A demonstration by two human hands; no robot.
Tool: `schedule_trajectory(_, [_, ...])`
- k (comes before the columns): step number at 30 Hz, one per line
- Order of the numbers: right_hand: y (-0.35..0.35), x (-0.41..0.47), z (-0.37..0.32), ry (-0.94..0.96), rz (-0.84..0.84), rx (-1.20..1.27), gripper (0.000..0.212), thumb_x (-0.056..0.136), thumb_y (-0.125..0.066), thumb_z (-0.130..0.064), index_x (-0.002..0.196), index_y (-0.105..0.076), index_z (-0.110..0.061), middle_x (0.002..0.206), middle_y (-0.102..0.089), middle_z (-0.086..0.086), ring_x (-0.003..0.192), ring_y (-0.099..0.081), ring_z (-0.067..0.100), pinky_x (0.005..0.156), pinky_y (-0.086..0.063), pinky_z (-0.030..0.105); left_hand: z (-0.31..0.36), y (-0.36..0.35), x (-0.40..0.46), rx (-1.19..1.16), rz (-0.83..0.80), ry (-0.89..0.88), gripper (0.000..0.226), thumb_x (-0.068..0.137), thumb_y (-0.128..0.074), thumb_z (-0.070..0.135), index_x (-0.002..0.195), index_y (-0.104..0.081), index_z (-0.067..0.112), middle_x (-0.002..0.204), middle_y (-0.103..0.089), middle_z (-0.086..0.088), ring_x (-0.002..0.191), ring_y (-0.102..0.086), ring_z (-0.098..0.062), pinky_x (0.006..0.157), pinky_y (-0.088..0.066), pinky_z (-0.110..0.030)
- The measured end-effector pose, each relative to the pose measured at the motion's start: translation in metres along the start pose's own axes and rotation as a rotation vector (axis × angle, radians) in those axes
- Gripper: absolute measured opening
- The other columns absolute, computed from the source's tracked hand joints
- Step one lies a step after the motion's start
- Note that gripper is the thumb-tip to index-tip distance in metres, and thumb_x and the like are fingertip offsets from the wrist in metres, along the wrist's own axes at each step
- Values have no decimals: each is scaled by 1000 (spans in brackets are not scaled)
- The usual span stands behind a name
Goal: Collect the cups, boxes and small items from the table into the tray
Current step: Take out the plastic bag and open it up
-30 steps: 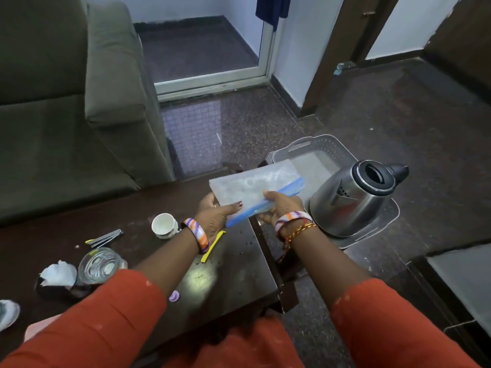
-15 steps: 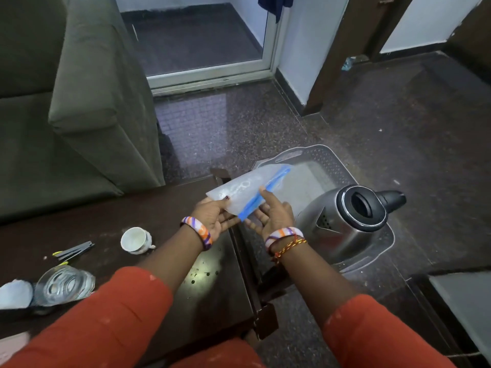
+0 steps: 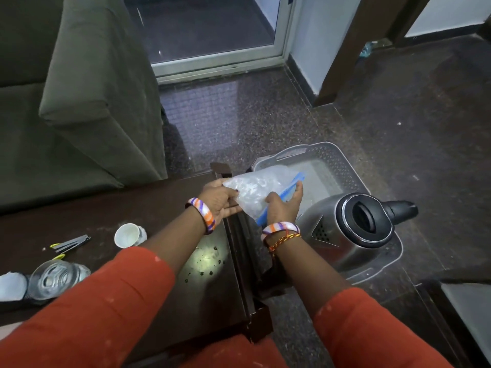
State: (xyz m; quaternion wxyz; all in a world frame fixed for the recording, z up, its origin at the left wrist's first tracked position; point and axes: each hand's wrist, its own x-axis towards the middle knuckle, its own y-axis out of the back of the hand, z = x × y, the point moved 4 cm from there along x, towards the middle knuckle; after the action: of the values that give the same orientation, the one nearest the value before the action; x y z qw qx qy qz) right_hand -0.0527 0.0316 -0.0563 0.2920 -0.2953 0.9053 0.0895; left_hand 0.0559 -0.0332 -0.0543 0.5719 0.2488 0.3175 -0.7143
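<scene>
A flat clear box with a blue edge [image 3: 259, 191] is tilted over the table's right end, above the near-left corner of the grey perforated tray [image 3: 332, 158] on the floor. My left hand [image 3: 220, 200] holds its left side and my right hand [image 3: 283, 205] grips the blue edge. A steel kettle [image 3: 353, 229] lies in the tray's near part. On the dark table [image 3: 148, 208] stay a small white cup [image 3: 128, 235], a glass tumbler [image 3: 55, 278] lying on its side, nail clippers [image 3: 70, 243] and a white crumpled item [image 3: 10, 285].
A green sofa [image 3: 87, 83] stands behind the table at the left. A glass door [image 3: 212, 30] and a dark wooden door frame [image 3: 353, 43] are at the back. Dark stone floor [image 3: 398, 128] surrounds the tray. A grey mat [image 3: 470, 309] lies at the lower right.
Both hands carried the clear box rightward off the table toward the tray and tipped it steeper. The view shifted, so the table items slid left in frame.
</scene>
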Motion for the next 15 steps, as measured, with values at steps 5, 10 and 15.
schedule_trajectory(5, [-9,4,3,-67,-92,-85,65,83,-48,9,143,-29,-10,114,-48,9,86,-53,21,66,-48,16,-10,26,-1,240,91,53,28,79,-43,-14,75,-51,12,90,-58,-14,82,-59,-24,69,-53,-37])
schedule_trajectory(10, [-29,4,17,44,-346,-491,52,82,-41,12,132,-45,-4,107,-54,12,78,-51,19,74,-50,32,-30,61,-4,142,-18,133,15,80,-55,-4,83,-58,11,89,-61,-12,82,-59,-23,76,-50,-33])
schedule_trajectory(15, [-51,10,56,-99,-461,-508,54,84,-50,3,137,-39,-8,110,-54,7,94,-51,19,83,-46,32,-54,96,9,-4,184,37,24,78,-55,-16,82,-58,7,88,-62,-14,79,-61,-26,58,-57,-29])
